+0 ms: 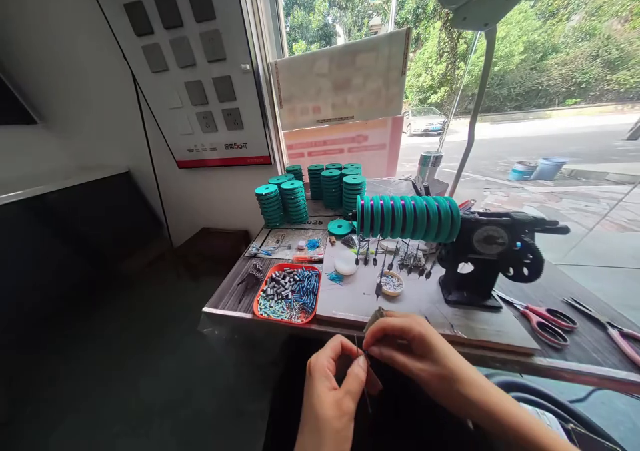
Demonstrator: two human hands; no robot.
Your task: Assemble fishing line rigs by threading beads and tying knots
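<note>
My left hand (334, 387) is at the lower middle, thumb and forefinger pinched on a thin dark strand (369, 401). Fingertips of my right hand (415, 347) are closed beside it, pinching at the same small spot; what exactly they hold is too small to tell. Both hands are in front of the table's edge. Above them, a row of green spools (407, 217) sits on the shaft of a black winding machine (493, 244), with dark weighted pieces hanging below. An orange tray (257, 304) of small metal and blue parts lies left of the hands.
Stacks of green spools (294, 203) stand at the back near the window. A small round dish of beads (391, 283) and a white disc (345, 261) lie on the board (425, 304). Red-handled scissors (545, 324) and pliers (613, 327) lie at the right. A lamp hangs above.
</note>
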